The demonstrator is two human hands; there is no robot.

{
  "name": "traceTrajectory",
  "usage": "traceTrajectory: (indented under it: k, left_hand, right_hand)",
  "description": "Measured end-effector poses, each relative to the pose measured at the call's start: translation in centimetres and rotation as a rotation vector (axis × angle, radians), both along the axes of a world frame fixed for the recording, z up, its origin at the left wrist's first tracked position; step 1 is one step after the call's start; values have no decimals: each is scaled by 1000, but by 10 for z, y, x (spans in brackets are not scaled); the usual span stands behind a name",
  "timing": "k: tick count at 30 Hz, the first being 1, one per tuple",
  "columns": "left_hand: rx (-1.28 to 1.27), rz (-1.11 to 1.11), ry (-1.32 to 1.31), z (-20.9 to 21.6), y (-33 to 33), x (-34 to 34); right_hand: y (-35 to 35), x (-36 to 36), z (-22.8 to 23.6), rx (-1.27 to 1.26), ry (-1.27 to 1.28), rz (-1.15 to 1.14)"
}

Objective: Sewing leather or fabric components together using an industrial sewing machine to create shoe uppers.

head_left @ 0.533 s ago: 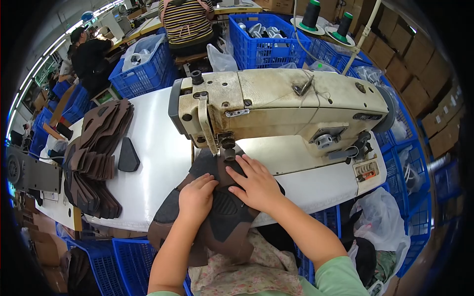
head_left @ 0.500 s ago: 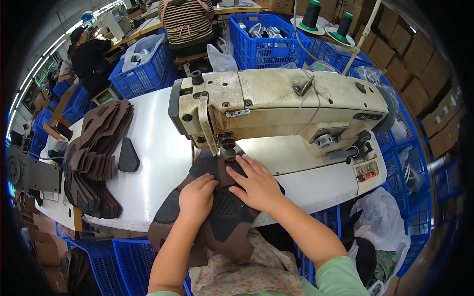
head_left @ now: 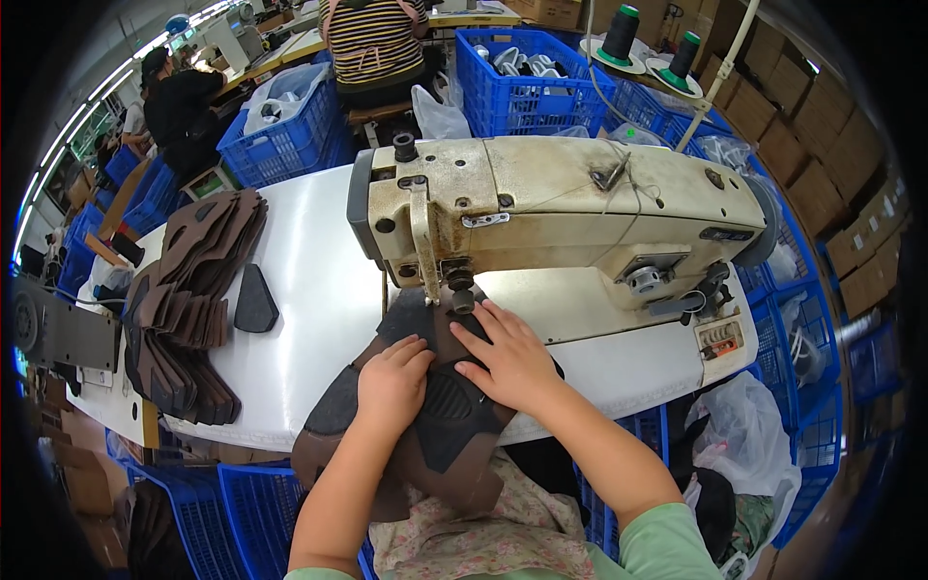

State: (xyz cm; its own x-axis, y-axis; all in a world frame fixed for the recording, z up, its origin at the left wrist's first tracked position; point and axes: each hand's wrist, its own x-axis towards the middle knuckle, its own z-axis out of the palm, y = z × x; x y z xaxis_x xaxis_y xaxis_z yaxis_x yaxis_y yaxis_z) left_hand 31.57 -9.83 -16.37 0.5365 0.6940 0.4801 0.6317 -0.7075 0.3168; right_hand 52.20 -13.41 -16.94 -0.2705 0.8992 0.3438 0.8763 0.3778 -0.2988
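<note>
A brown leather-like panel with black patches [head_left: 451, 454] lies partly on the white sewing table, its near end hanging over the edge onto my lap. Its far end sits beneath the presser-foot area of a cream sewing machine [head_left: 570, 208]. My left hand [head_left: 394, 385] rests on the panel's left side, fingers close together and slightly bent, thumb hidden. Flat on the right side lies my right hand [head_left: 514, 362], its fingers spread and their tips beside the machine's needle end. The needle itself is too small to make out.
Stacked brown and black panels [head_left: 188, 309] lie at the table's left, beside one loose black piece [head_left: 256, 299]. Blue crates [head_left: 532, 101] stand behind the machine, with dark thread cones [head_left: 619, 35] nearby. Plastic bags [head_left: 739, 425] sit at right. Two people work farther back.
The whole view has shifted slightly, so the machine and table appear a little farther right. Both hands stay on the panel in nearly the same places.
</note>
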Motion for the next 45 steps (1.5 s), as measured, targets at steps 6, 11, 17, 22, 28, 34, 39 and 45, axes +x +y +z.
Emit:
traceTrajectory:
  k: [6,11,17,22,28,34,39,45]
  left_hand:
    - [19,-35,-10,0,9,-1]
    - [38,-41,-5,-4,21,-2]
    - [15,-43,-8,-3,36,-3]
    - [-12,-59,-24,-6,46,-4]
    - [-26,-67,4,0,52,-1]
    - [-147,-7,228,21,32,5]
    - [-13,23,149,10,18,2]
    - [-21,11,63,5,23,1]
  right_hand:
    - [8,2,-3,10,-4,6]
    - [15,3,-3,12,3,3]
    - [25,3,-6,45,-6,-18]
    - [32,1,-6,76,32,-45]
    - [40,4,-10,99,42,-38]
    - [39,2,-10,100,22,-55]
    - [40,2,-9,112,27,-55]
    - [43,4,-7,102,37,-23]
